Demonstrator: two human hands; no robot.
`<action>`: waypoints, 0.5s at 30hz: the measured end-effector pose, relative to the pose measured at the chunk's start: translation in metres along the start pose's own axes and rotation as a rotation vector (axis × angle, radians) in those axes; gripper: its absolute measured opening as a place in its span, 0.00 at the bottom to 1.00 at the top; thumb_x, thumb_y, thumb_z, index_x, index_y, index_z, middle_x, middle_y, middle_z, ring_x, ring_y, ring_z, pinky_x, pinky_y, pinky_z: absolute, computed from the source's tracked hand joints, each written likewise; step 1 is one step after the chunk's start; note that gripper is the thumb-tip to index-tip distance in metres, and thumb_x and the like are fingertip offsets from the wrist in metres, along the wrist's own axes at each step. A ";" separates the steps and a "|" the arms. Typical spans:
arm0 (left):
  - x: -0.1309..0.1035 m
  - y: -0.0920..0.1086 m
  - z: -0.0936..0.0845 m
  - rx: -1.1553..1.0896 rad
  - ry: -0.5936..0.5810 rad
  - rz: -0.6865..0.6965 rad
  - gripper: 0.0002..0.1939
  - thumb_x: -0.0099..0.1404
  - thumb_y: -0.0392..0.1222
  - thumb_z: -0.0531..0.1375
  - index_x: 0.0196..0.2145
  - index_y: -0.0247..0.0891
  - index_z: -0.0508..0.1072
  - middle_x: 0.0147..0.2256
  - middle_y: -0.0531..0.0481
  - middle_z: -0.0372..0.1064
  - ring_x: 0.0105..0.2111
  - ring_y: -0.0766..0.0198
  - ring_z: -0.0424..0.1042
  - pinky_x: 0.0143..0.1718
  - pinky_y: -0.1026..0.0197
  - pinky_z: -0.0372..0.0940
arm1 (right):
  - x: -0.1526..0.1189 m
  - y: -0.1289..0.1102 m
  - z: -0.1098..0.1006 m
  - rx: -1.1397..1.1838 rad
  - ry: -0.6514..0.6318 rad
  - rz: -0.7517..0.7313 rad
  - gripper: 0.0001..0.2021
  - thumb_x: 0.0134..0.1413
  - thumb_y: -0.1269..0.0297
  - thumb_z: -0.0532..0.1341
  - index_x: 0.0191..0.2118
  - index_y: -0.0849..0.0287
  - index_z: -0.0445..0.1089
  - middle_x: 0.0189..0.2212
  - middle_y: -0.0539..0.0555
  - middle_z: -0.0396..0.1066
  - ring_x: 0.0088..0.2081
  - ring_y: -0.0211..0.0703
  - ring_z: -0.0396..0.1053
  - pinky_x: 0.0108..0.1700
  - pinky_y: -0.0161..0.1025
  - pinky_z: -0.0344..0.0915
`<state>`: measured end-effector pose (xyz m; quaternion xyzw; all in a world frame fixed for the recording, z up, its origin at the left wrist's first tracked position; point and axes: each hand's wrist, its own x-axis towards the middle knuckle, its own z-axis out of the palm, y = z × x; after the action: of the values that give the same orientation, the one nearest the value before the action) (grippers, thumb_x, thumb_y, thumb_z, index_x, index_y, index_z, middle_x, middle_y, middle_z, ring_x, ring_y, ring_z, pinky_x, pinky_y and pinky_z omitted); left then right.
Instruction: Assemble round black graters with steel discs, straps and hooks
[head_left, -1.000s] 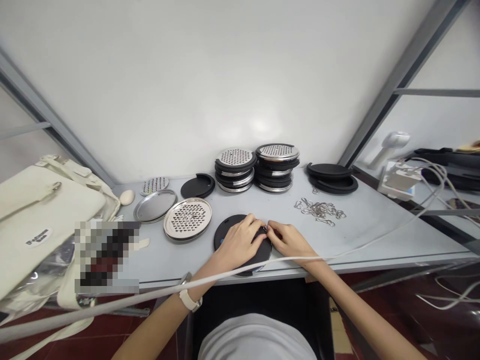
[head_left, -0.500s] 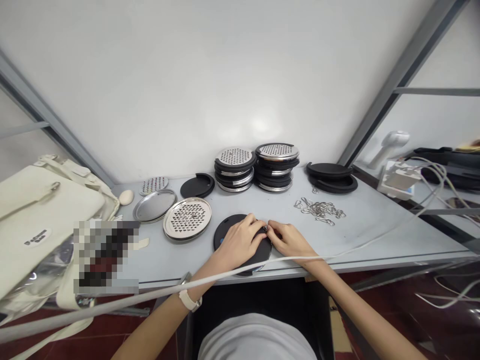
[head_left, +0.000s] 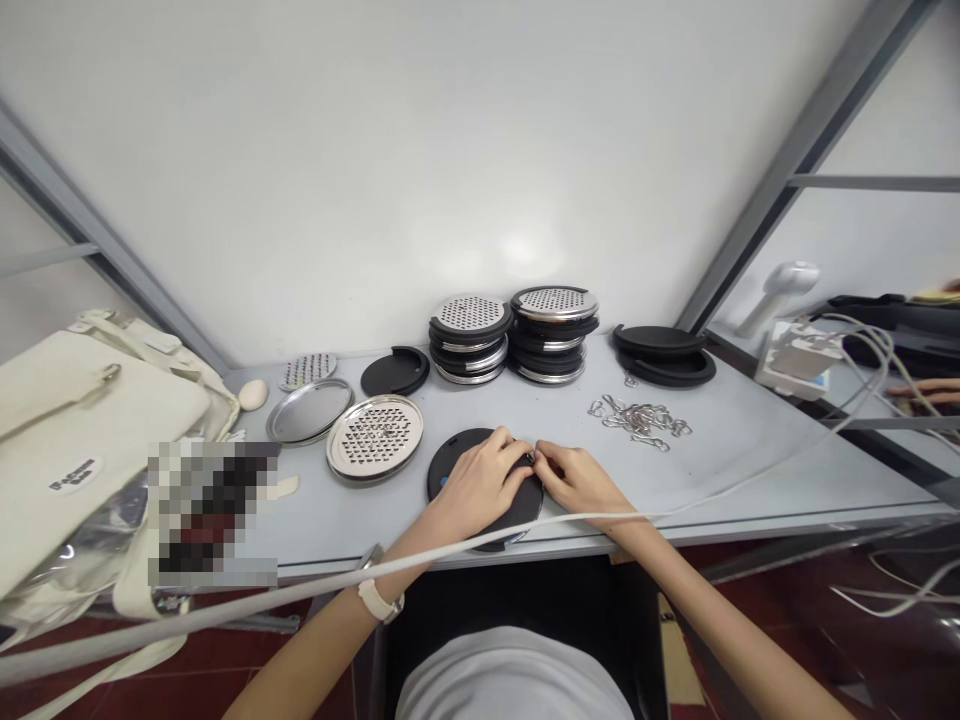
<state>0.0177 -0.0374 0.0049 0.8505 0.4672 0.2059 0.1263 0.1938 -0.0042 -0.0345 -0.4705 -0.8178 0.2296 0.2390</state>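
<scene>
Another person's hand (head_left: pixel 930 393) has come into view, far to the right of the black disc (head_left: pixel 452 455); the wearer's own hands match their earlier pose. That disc lies flat on the grey table (head_left: pixel 720 445), near its front edge; the left hand (head_left: pixel 480 480) rests over the disc's top, fingers bent, its thumb and forefinger close to a small metal piece (head_left: pixel 531 457) at the disc's right edge, though whether they grip it I cannot tell; the right hand (head_left: pixel 585 482) has thumb and forefinger pinching that piece. Metal clips (head_left: pixel 641 420) lie right of the disc and farther back; a perforated plate (head_left: pixel 375 437) sits to its left; two stacks of graters (head_left: pixel 470 342) stand behind it.
</scene>
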 end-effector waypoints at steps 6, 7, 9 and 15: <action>0.000 0.000 0.001 -0.005 0.003 -0.002 0.11 0.68 0.38 0.50 0.47 0.40 0.66 0.41 0.49 0.61 0.37 0.64 0.68 0.38 0.63 0.63 | 0.001 0.001 0.000 -0.007 -0.002 -0.006 0.13 0.60 0.62 0.46 0.25 0.57 0.56 0.19 0.47 0.61 0.21 0.36 0.59 0.26 0.32 0.50; 0.000 0.000 0.002 -0.007 0.002 -0.002 0.11 0.68 0.38 0.50 0.47 0.40 0.65 0.41 0.49 0.61 0.37 0.64 0.68 0.39 0.62 0.63 | 0.001 0.001 0.000 -0.009 0.000 -0.006 0.13 0.60 0.62 0.46 0.25 0.57 0.56 0.19 0.47 0.61 0.21 0.36 0.59 0.27 0.32 0.50; 0.000 0.000 0.002 -0.012 0.004 0.000 0.11 0.68 0.38 0.50 0.47 0.40 0.65 0.41 0.49 0.61 0.38 0.64 0.68 0.39 0.62 0.63 | 0.001 0.001 0.001 -0.011 0.002 -0.007 0.13 0.60 0.62 0.46 0.25 0.57 0.56 0.19 0.47 0.61 0.21 0.36 0.59 0.26 0.32 0.50; 0.000 0.000 0.000 -0.019 -0.004 0.002 0.11 0.68 0.38 0.50 0.48 0.40 0.65 0.42 0.48 0.61 0.38 0.63 0.68 0.40 0.62 0.64 | 0.001 0.001 0.000 -0.013 0.005 -0.016 0.13 0.60 0.63 0.46 0.25 0.57 0.57 0.19 0.47 0.61 0.21 0.36 0.59 0.26 0.32 0.50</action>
<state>0.0181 -0.0370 0.0045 0.8502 0.4642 0.2086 0.1351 0.1942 -0.0031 -0.0356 -0.4661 -0.8224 0.2210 0.2399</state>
